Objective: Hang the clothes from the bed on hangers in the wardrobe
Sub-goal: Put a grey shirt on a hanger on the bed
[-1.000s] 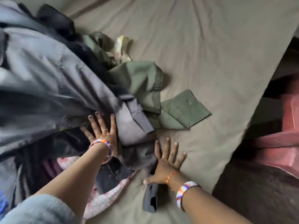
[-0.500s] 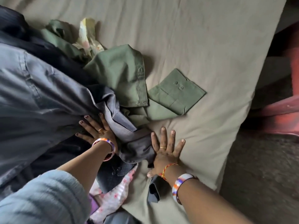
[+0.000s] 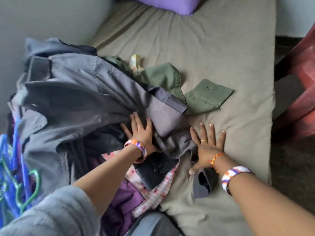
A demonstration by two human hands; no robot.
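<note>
We note the bed point(image 3: 213, 53) covered by a wrinkled khaki sheet, grey wall behind it. The clothes pile point(image 3: 81, 103) lies on the bed's left part; a purple pillow point(image 3: 167, 4) at its head, a red chair point(image 3: 300, 86) beside its right edge. Left hand point(image 3: 141, 133) rests flat on the pile, fingers straight and spread. Right hand point(image 3: 208, 147) presses the sheet just right of the pile, fingers apart. Blue and green hangers point(image 3: 15, 178) lie at the pile's left.

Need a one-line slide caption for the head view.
Both hands, left and right, press flat beside a grey shirt heaped on the bed.
</note>
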